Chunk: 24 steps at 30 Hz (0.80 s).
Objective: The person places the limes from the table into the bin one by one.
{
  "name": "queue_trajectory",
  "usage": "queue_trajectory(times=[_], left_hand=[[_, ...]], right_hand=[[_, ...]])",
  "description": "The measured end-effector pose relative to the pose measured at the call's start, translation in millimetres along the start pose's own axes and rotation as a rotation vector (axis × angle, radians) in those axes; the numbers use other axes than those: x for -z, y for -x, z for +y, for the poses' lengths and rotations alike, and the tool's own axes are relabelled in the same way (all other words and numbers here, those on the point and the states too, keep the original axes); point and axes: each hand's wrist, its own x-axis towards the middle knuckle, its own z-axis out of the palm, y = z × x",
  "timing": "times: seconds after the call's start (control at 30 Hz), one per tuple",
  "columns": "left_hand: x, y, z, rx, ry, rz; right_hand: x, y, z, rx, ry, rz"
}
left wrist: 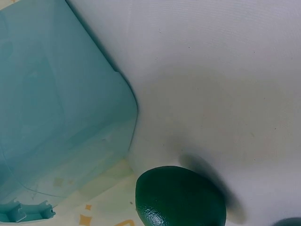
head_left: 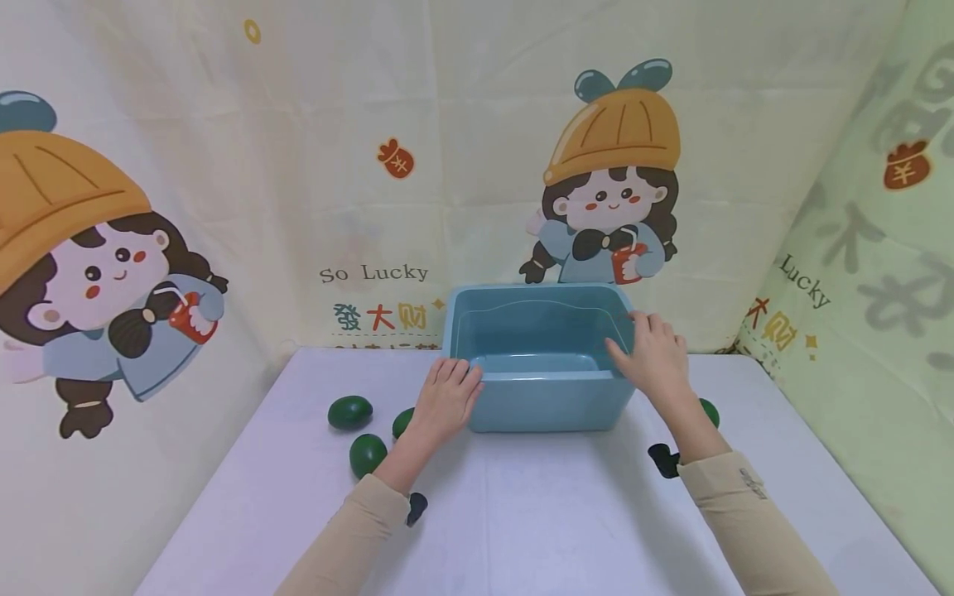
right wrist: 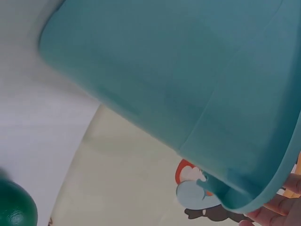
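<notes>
A light blue plastic bin point(head_left: 551, 404), open at the top, stands at the back of the white table. My left hand point(head_left: 445, 403) grips its front left corner, with the fingers laid over the rim. At the right end, my right hand point(head_left: 656, 356) holds the rim with the thumb inside and the fingers outside. The bin's inner floor shows bare in the head view. In the right wrist view, fingertips point(right wrist: 277, 207) sit under the rim. The left wrist view shows the bin's side wall point(left wrist: 61, 94) but no left fingers.
Glossy dark green avocado-like ovals lie left of the bin: one at the back point(head_left: 350, 412), one nearer point(head_left: 368, 456), one partly behind my left hand point(head_left: 402, 423). Another green oval point(head_left: 710, 412) is partly hidden by my right wrist. Printed cloth walls point(head_left: 484, 165) enclose the table.
</notes>
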Motion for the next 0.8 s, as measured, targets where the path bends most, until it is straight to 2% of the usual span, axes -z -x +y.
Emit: queue_trajectory(times=[0.4,0.47,0.63,0.7,0.8], left_hand=[[0.1,0.4,0.0,0.017,0.001,-0.044],[-0.5,0.6,-0.5,0.011,0.009,-0.029],[-1.4,0.0,-0.9,-0.013,0.016,0.058],[-0.6,-0.4,-0.6,-0.016,0.012,0.069],[0.1,-0.5,-0.3,-0.009,0.014,0.046]], right_hand=[[7.6,5.4,14.4,-0.022,-0.012,0.013],[8.1,5.9,16.9,-0.036,-0.018,0.016],[8.7,7.8,23.8,-0.067,-0.027,0.022],[9.1,8.7,26.5,-0.076,-0.027,0.024],[9.4,9.4,30.5,-0.089,-0.031,0.032]])
